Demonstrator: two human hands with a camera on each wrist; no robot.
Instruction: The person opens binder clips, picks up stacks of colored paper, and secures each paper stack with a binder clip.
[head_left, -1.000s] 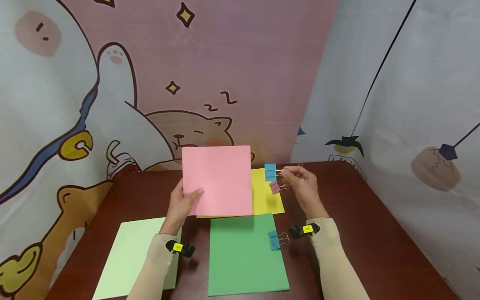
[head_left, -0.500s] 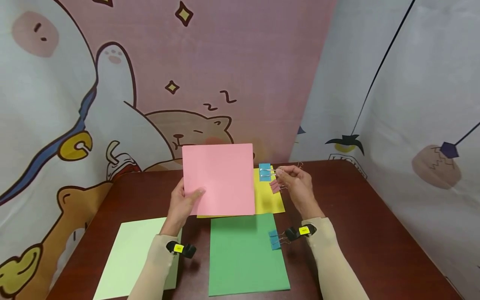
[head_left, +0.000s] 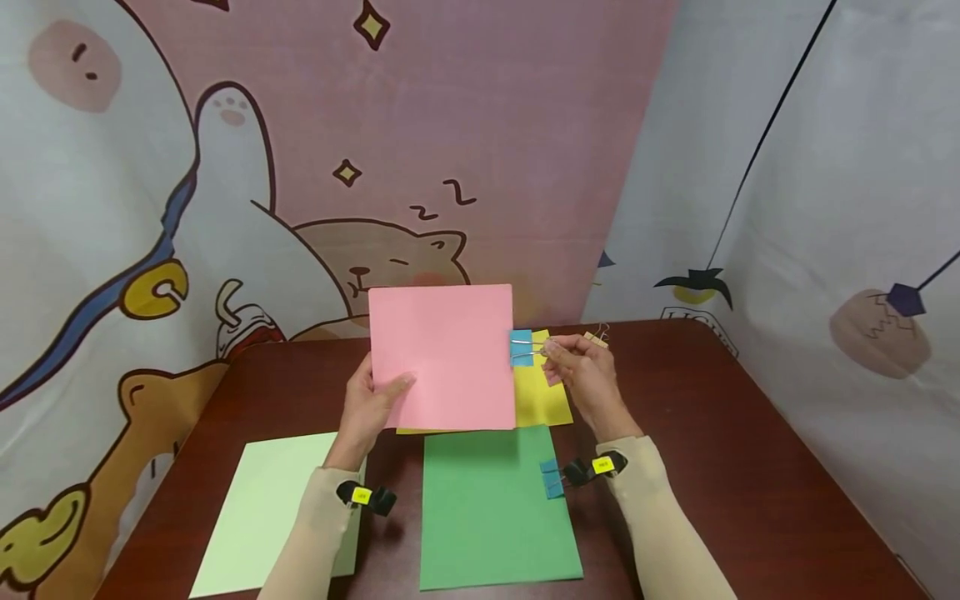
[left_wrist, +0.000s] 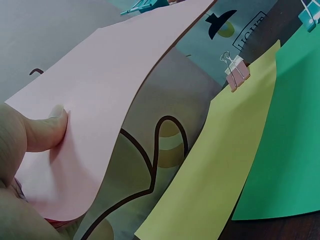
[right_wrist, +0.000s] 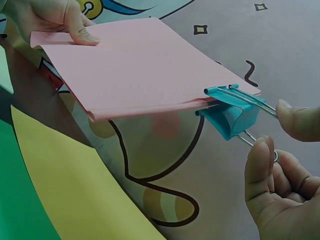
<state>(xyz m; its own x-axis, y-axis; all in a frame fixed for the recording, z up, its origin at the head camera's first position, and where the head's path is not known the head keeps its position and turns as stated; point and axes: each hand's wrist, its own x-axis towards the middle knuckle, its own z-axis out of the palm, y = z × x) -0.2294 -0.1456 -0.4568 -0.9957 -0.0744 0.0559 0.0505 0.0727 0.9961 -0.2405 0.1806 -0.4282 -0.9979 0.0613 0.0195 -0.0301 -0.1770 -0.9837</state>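
Observation:
My left hand [head_left: 367,408] holds a stack of pink paper [head_left: 442,358] up over the table, thumb on the front face near its lower left. My right hand [head_left: 590,383] pinches the wire handles of a blue binder clip [head_left: 521,348]. In the right wrist view the handles of this binder clip [right_wrist: 235,112] are squeezed and its mouth is spread, with the edge of the pink paper [right_wrist: 130,70] between its lips near a corner. Behind and below the pink stack lies yellow paper [head_left: 543,404]; a pink binder clip [left_wrist: 238,75] grips its edge.
Green paper [head_left: 495,525] with a blue binder clip [head_left: 552,479] on its right edge lies at the front. Pale green paper [head_left: 262,508] is on the left, partly under my left forearm. A pale yellow binder clip [head_left: 597,338] shows behind my right hand. The brown table [head_left: 735,467] extends right.
My right hand has moved left with the blue binder clip, from beside the pink paper to its right edge. The left hand and pink stack have stayed nearly in place.

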